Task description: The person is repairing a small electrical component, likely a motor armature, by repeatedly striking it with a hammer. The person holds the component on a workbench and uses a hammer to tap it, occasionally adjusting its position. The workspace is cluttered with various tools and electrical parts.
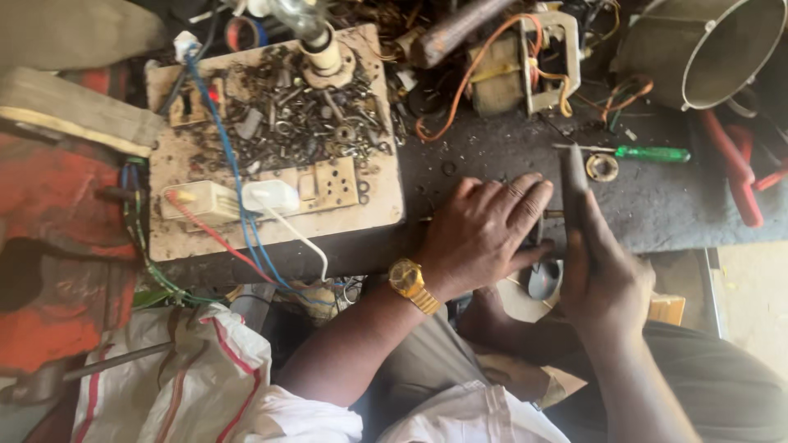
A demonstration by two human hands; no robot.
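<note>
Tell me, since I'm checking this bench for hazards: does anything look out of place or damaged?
Yes. Loose screws and washers are heaped over the wooden socket board, right around its plugs and trailing wires. Behind it, a transformer sits stripped open with loose orange leads.

A bare strip of dark bench (492, 152) lies open beyond the left hand (484, 234). The wooden board (377, 205) heaped with scrap blocks the left; the green screwdriver (648, 153) and red-handled tool (739, 180) obstruct the right.
</note>
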